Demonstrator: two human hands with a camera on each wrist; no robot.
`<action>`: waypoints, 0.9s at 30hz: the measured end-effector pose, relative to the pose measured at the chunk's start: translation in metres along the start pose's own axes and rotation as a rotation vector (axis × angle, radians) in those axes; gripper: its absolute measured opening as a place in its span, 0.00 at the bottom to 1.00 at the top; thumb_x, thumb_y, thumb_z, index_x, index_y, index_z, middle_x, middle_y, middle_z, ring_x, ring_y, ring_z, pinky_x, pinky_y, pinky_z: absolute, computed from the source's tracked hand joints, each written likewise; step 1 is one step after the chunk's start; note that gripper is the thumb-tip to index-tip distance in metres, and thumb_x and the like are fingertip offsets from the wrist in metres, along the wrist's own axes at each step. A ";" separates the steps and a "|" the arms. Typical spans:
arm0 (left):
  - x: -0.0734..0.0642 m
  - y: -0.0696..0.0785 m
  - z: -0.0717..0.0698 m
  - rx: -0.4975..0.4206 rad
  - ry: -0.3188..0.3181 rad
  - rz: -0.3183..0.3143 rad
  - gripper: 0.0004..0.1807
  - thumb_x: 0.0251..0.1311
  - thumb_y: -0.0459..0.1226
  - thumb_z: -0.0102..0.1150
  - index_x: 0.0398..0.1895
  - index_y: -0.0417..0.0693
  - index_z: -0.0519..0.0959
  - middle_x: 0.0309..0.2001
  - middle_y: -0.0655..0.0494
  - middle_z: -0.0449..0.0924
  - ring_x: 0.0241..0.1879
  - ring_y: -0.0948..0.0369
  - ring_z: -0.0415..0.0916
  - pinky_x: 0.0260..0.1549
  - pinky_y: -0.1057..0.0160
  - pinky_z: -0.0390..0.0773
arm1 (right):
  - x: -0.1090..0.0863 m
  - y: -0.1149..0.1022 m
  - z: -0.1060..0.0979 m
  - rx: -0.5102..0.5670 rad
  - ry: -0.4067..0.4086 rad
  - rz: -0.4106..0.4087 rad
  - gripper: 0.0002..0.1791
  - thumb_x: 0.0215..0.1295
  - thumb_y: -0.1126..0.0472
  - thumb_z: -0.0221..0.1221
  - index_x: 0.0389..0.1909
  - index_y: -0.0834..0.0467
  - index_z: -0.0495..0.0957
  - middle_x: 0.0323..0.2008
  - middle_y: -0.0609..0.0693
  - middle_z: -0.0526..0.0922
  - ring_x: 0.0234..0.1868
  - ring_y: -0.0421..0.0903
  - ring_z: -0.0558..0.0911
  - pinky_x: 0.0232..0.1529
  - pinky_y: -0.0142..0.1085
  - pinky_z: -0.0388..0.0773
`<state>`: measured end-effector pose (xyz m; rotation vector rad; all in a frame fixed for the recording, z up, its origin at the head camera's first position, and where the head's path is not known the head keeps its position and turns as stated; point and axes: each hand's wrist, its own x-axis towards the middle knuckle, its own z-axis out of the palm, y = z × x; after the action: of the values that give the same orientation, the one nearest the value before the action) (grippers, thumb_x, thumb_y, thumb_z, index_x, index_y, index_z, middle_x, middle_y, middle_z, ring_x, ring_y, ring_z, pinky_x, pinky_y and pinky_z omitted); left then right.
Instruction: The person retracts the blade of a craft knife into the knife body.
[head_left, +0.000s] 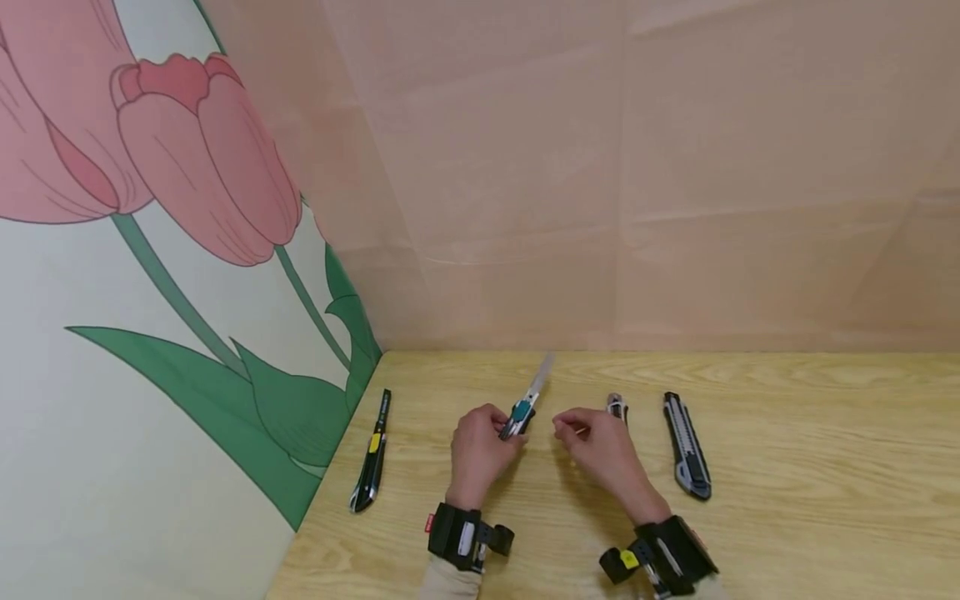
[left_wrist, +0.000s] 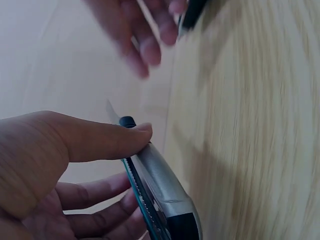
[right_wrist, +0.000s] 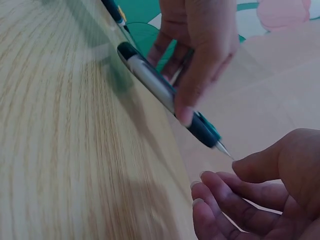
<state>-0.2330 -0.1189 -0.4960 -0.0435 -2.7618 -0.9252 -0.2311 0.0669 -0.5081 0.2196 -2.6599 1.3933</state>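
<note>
My left hand [head_left: 482,454] grips a utility knife [head_left: 519,417] with a silver and black body and a teal slider. Its thumb [left_wrist: 110,142] presses along the handle, and the other fingers curl beneath. The blade [head_left: 542,371] sticks out, pointing away toward the wall. To the right, my right hand [head_left: 603,446] hovers with loosely bent fingers and nothing in them. In the right wrist view, the right thumb [right_wrist: 257,165] appears close to the blade tip; whether they touch I cannot tell.
A black knife with a yellow slider [head_left: 372,446] lies on the wooden table [head_left: 825,467] at left. Right of my hands lies a grey-black box cutter [head_left: 686,446]. Another cutter [head_left: 617,406] is partly hidden behind my right hand. A beige covering [head_left: 600,167] rises behind the table.
</note>
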 end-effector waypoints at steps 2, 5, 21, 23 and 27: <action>-0.002 0.006 0.004 -0.007 0.000 0.035 0.19 0.37 0.47 0.75 0.30 0.48 0.79 0.26 0.56 0.80 0.22 0.65 0.70 0.19 0.67 0.69 | 0.000 0.000 -0.001 0.018 -0.004 0.010 0.11 0.63 0.57 0.58 0.42 0.57 0.83 0.33 0.50 0.87 0.29 0.41 0.82 0.27 0.37 0.80; -0.005 0.014 0.009 -0.034 -0.002 0.078 0.19 0.38 0.47 0.75 0.30 0.48 0.79 0.27 0.56 0.80 0.23 0.65 0.70 0.20 0.67 0.69 | 0.001 0.000 -0.003 0.051 -0.006 0.026 0.13 0.65 0.56 0.57 0.44 0.58 0.82 0.33 0.52 0.88 0.29 0.43 0.83 0.26 0.36 0.80; -0.010 0.030 0.027 -0.135 0.053 0.124 0.18 0.42 0.48 0.72 0.33 0.49 0.79 0.31 0.56 0.81 0.24 0.68 0.72 0.20 0.70 0.72 | 0.002 0.001 -0.010 0.141 0.021 0.046 0.16 0.65 0.52 0.57 0.50 0.55 0.78 0.35 0.53 0.86 0.29 0.45 0.84 0.26 0.36 0.82; -0.011 0.032 0.028 -0.134 0.060 0.123 0.19 0.42 0.50 0.72 0.33 0.49 0.79 0.32 0.55 0.81 0.24 0.69 0.71 0.21 0.70 0.72 | 0.002 0.001 -0.011 0.148 0.029 0.056 0.16 0.64 0.52 0.57 0.49 0.55 0.79 0.35 0.53 0.86 0.29 0.45 0.84 0.26 0.36 0.82; -0.013 0.036 0.031 -0.150 0.070 0.117 0.20 0.43 0.51 0.71 0.33 0.49 0.78 0.33 0.54 0.81 0.24 0.68 0.72 0.21 0.70 0.72 | 0.002 0.000 -0.013 0.192 0.037 0.063 0.16 0.64 0.53 0.58 0.48 0.57 0.79 0.37 0.55 0.85 0.30 0.46 0.84 0.28 0.39 0.85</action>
<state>-0.2233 -0.0709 -0.5010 -0.1914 -2.5906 -1.0788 -0.2327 0.0777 -0.5001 0.1290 -2.5246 1.6562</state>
